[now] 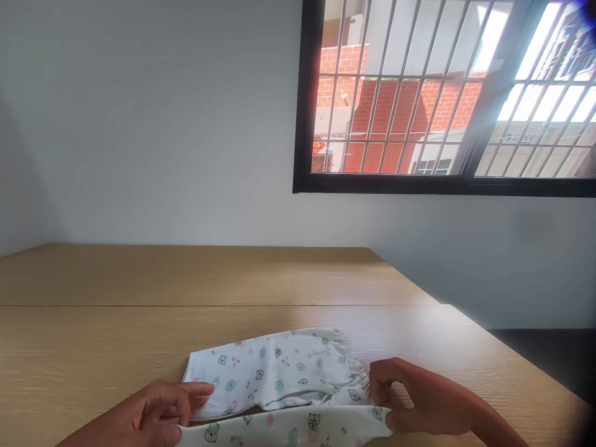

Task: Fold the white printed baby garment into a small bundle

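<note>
A small white garment (279, 372) printed with green bear faces and pink dots lies flat on the wooden table (139, 335), near its front edge. It looks like little trousers with a gathered waistband on the right. My left hand (156, 413) pinches the lower left edge of the cloth. On the right, my right hand (421, 403) grips the cloth by the waistband, fingers curled over it. A strip of the garment runs between the two hands at the bottom of the view, partly cut off.
The table reaches back to a white wall (162, 124). A black-framed barred window (442, 93) is at the upper right, with a brick building outside. The table's right edge drops to a dark floor (554, 354).
</note>
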